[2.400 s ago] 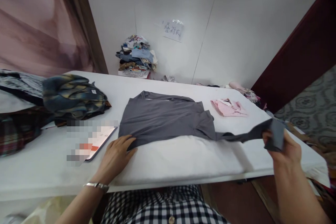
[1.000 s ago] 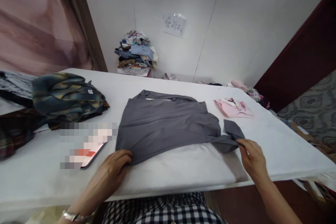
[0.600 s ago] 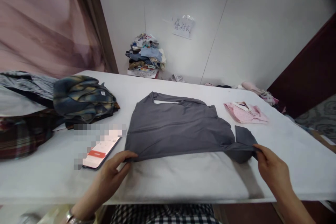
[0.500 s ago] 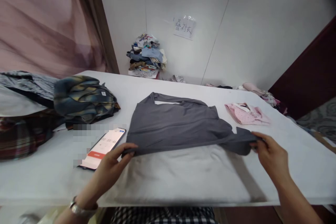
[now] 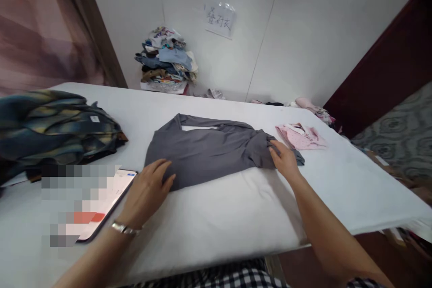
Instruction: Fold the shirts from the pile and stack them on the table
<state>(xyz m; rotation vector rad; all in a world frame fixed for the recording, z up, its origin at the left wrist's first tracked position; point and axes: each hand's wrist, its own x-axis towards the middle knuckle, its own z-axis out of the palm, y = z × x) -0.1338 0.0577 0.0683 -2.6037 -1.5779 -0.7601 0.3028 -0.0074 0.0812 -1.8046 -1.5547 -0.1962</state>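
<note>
A grey shirt (image 5: 209,150) lies mid-desk, long axis left to right. The left hand (image 5: 148,191) presses flat on its near-left corner; the right hand (image 5: 285,159), fingers loose, rests on its right end.

Bare bench (image 5: 236,216) in front of the grey shirt (image 5: 209,150), btw the left hand (image 5: 146,191) and right hand (image 5: 285,159): open strip along the near edge. Left side tight: phone (image 5: 108,202) just beside the left hand, dark plaid clothes (image 5: 57,128) heaped behind it. Right side: pink shirt (image 5: 300,137) near the right hand, w/ bare bench beyond it to the corner. Far edge open behind the grey shirt; clothes pile (image 5: 165,60) against the wall, well apart.
</note>
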